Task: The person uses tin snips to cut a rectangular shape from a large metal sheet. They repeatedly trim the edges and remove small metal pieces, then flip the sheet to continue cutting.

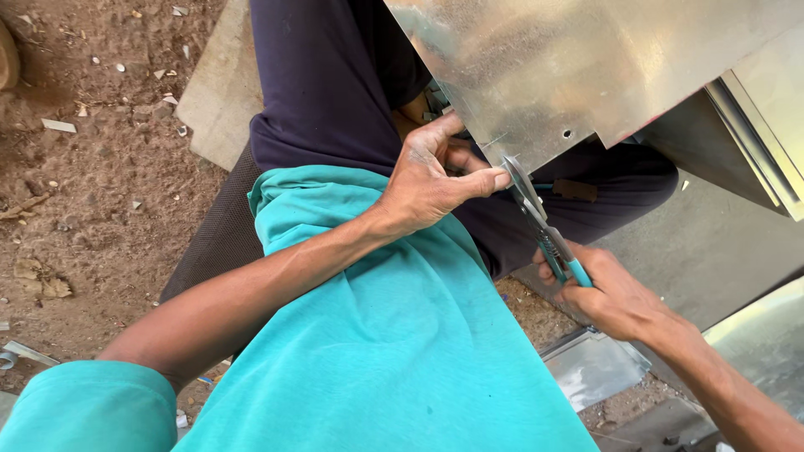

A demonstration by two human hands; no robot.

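Observation:
A shiny galvanised metal sheet (569, 59) rests across my lap, its lower edge near my knees. My left hand (431, 176) pinches that edge between thumb and fingers, just left of a short cut. My right hand (607, 293) grips the teal handles of tin snips (540, 222), whose blades meet the sheet's edge beside my left thumb. I sit wearing a teal shirt and dark trousers.
Bare dirt ground (92, 167) with pebbles and scraps lies to the left. A flat concrete slab (219, 92) sits behind my leg. More sheet metal pieces (758, 125) lean at the right, and a small offcut (595, 368) lies on the ground below my right hand.

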